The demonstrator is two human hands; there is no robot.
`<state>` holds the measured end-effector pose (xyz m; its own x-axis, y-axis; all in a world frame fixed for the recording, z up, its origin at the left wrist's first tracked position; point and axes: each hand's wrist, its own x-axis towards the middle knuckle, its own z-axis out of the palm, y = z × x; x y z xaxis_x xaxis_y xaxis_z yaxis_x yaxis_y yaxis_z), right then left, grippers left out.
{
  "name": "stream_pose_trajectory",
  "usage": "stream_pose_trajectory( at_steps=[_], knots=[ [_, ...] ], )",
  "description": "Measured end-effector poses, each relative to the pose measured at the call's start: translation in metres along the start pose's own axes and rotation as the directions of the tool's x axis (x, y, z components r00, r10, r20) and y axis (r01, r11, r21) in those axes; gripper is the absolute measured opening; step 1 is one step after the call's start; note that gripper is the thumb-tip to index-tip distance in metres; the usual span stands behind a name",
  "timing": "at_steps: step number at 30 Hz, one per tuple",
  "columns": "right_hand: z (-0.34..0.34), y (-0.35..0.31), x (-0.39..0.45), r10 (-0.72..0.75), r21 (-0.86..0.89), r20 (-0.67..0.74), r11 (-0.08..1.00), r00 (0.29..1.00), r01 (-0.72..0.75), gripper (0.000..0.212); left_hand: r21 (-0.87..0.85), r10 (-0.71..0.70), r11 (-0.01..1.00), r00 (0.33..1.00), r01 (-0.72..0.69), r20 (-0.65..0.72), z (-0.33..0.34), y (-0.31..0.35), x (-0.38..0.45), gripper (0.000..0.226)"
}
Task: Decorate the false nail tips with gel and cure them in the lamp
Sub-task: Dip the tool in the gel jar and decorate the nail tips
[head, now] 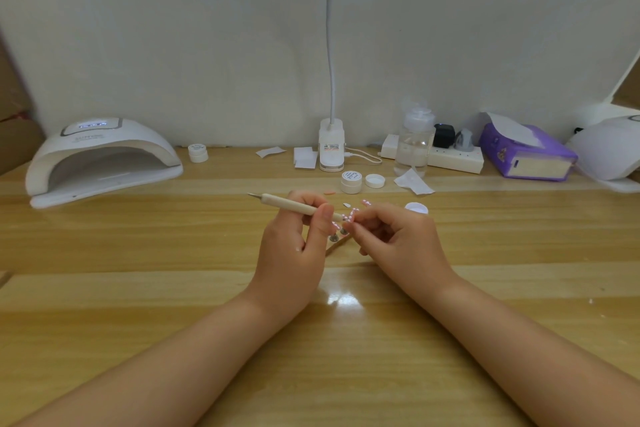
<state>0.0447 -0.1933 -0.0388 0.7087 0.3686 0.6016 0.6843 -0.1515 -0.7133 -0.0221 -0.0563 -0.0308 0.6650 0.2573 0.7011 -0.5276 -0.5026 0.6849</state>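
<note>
Left hand [298, 236] clamped on the dotting tool [294, 206], right hand [398, 236] pinching a nail tip [349, 217] well right of the curing lamp [100, 159] — one slip could smear any wet gel.

You've got a yellow-tan wood-grain table [138, 288] with paler streaks. White curing lamp [100, 158] at 10 o'clock, grey-trimmed top panel lit bluish. The tool [294, 206] in your left hand [294, 246] is pale beige with a grey metal tip. The nail tips [348, 217] at your fingers are pink with white dots. White gel jar [351, 181] at 12 o'clock, white lid [375, 180] beside it. Purple tissue pack [526, 152] at 2 o'clock. Clear bottle [414, 146], black plug [443, 135] behind it.
</note>
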Motion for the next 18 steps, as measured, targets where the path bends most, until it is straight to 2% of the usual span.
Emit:
stream_pose_trajectory(
  at_steps=[18],
  knots=[
    [-0.0005, -0.0015, -0.0003, -0.004, -0.002, -0.001, 1.000, 1.000, 0.004, 0.008, -0.002, -0.013, 1.000, 1.000, 0.013, -0.010, -0.0001, 0.0005, 0.0000, 0.010]
  ],
)
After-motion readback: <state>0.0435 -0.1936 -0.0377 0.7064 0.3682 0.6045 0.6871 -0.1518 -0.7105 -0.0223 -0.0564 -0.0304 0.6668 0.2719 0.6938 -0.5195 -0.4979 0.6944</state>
